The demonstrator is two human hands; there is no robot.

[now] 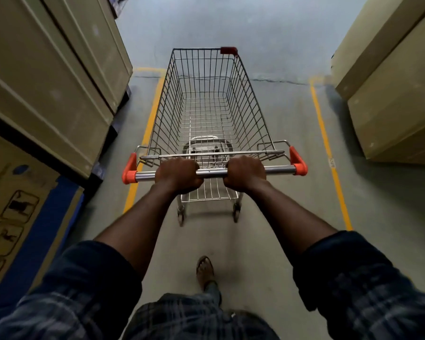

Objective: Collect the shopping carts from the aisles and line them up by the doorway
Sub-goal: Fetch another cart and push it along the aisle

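Observation:
An empty wire shopping cart [206,99] with orange corner caps stands in front of me on the concrete aisle floor, pointing away. Its chrome handle bar [211,172] runs across the middle of the view. My left hand [178,174] is wrapped around the bar left of centre. My right hand [244,173] grips the bar right of centre. Both arms are stretched forward, sleeves rolled to the elbows. One sandalled foot [205,271] steps forward beneath the cart's rear wheels.
Tall stacked cardboard boxes [52,77] line the left side on blue pallets. More large boxes [390,94] stand on the right. Yellow floor lines [329,153] mark both aisle edges. A crack crosses the floor ahead, and open concrete floor [231,25] lies beyond.

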